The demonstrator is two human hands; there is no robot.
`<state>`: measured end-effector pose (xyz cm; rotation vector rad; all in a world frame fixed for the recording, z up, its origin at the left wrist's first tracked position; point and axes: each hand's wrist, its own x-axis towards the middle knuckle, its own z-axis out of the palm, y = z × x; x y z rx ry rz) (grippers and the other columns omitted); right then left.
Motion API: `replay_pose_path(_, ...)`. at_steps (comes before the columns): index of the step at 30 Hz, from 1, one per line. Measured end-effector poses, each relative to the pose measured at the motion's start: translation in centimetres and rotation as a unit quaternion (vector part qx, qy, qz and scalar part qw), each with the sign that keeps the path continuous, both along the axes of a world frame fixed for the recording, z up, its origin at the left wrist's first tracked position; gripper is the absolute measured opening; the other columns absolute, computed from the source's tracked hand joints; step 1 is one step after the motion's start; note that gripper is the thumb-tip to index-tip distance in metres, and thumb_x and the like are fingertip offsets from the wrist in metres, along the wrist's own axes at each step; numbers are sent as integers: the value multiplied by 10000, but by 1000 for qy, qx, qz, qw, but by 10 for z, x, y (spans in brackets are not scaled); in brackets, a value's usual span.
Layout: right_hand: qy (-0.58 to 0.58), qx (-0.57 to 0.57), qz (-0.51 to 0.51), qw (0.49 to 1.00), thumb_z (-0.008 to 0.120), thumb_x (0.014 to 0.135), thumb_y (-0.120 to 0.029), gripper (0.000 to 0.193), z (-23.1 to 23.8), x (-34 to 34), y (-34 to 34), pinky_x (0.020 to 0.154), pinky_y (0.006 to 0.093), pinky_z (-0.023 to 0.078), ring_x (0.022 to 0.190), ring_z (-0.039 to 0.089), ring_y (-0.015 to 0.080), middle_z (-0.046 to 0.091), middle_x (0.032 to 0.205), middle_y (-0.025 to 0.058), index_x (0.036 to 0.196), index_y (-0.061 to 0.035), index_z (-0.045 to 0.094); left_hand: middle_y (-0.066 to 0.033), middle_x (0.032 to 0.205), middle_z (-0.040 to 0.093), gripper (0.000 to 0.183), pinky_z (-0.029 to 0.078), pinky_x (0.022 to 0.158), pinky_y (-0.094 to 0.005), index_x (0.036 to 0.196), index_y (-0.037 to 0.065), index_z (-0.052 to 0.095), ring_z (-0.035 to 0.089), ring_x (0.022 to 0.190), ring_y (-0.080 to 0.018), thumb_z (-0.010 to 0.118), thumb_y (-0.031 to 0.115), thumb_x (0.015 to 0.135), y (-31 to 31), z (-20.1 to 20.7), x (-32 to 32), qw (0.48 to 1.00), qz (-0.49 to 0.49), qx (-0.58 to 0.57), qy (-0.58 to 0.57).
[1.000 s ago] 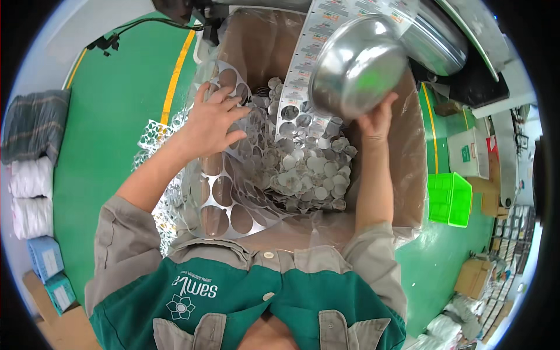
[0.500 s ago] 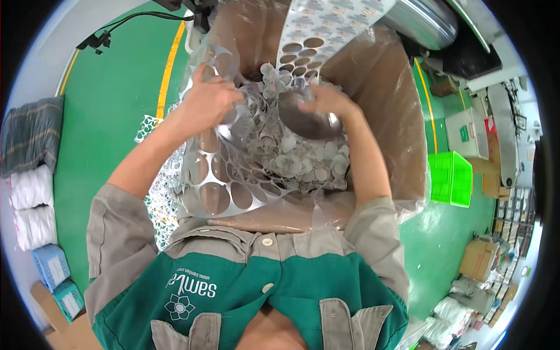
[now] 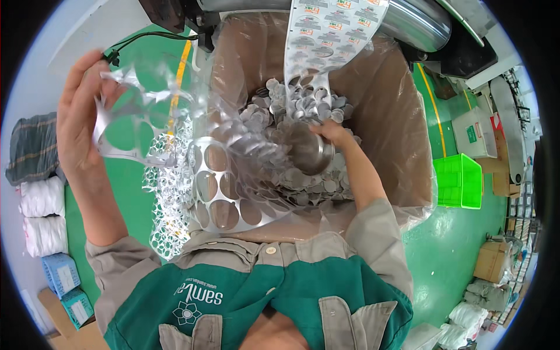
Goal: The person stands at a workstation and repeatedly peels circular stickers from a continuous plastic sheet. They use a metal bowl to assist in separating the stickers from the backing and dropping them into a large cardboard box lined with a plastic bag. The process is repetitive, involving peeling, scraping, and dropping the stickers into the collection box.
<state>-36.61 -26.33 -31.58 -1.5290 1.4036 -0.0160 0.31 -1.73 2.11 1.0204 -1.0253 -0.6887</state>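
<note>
My left hand (image 3: pixel 84 114) is raised at the far left, its fingers closed on a silver foil web (image 3: pixel 100 125) punched with round holes. From there the web trails back over the left wall of a large carton (image 3: pixel 379 116) lined with clear plastic. Inside the carton my right hand (image 3: pixel 333 133) grips the rim of a round metal bowl (image 3: pixel 314 156). Many small round foil discs (image 3: pixel 329 184) lie heaped around the bowl. A blurred stream of discs shows at the bowl's left side. A printed foil strip (image 3: pixel 335 26) hangs into the carton, its lower end punched.
Beyond the carton is a shiny metal roller (image 3: pixel 417 23). Punched foil scrap (image 3: pixel 169 221) piles up outside the carton's left side. A green crate (image 3: pixel 458 181) stands to the right. A black cable (image 3: pixel 151 35) runs near my left hand.
My left hand has swung out left from the carton, pulling the foil web with it. The bowl in my right hand has moved slightly right and nearer to me.
</note>
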Motion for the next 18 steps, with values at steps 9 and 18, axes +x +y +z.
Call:
replay_pose_path(9,167,-266,238,919,679,682,-368,584,44,-5,-16,864,399,430,1038,522,363,555,1094,243,1071,44,538,-97,1115,558,282,376,931,-357,1071,45,576,505,1068,-276,584,78,791,-5,-56,56,796,168,111,-570)
replay_pose_path(18,-587,-53,71,804,640,773,-441,677,198,25,5,889,350,432,1017,545,230,548,1123,132,1222,22,434,-101,1083,586,513,131,1043,-543,1094,107,597,419,1166,-266,667,384,668,-46,-151,-46,678,-118,68,-723)
